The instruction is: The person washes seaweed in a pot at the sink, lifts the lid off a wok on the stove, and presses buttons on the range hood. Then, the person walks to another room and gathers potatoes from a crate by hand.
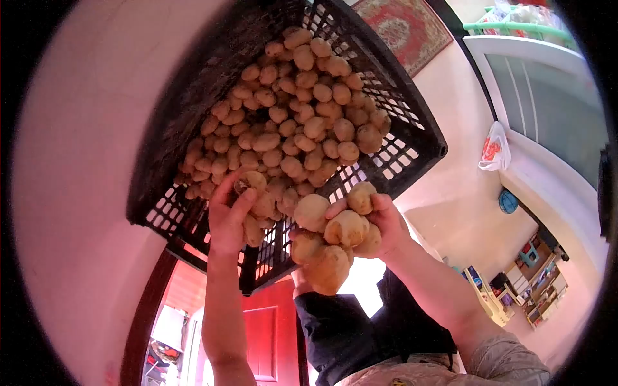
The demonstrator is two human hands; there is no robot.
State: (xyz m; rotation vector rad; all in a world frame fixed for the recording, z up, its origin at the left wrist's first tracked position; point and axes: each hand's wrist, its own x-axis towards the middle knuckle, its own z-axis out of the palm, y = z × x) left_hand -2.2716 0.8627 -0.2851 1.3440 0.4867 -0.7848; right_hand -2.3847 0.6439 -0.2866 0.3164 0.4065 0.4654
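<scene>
A black plastic crate [412,122] with slotted walls holds a large heap of small brown potatoes [290,122]. At the crate's near side, my left hand [228,215] has its thumb and fingers closed round a potato [251,183]. My right hand [385,225] is to the right, over the crate's near edge, and holds a cluster of several larger potatoes [346,229]. Its fingertips show between them, and its palm is hidden behind them. The lowest potato [327,269] of the cluster hangs above my dark trousers.
A patterned red rug [405,32] lies beyond the crate. On the right are a white plastic bag [494,149], a blue ball [508,201] and shelves with small items [544,289]. A red door [270,334] shows below the crate.
</scene>
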